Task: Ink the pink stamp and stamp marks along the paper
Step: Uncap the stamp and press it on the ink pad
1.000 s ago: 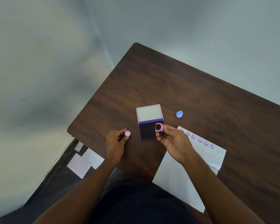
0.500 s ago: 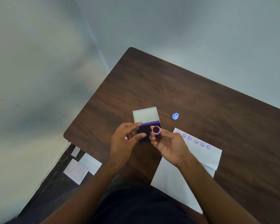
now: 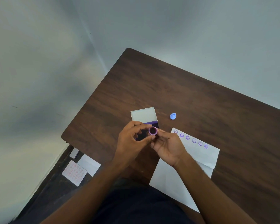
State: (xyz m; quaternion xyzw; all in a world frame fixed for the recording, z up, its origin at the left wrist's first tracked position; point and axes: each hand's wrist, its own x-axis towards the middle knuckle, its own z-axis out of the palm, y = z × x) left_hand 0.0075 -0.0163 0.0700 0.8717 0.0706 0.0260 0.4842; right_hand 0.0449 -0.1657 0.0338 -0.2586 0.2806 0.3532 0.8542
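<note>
Right hand point(image 3: 167, 147) pinching small round pink stamp point(image 3: 153, 130), inked face up, over open purple ink pad point(image 3: 143, 116), left hand point(image 3: 132, 141) half-curled, fingertips touching stamp, contents unclear, white paper sheet point(image 3: 199, 152) with purple smiley marks point(image 3: 194, 140) at 3 o'clock, dark wooden counter point(image 3: 168, 88).
</note>
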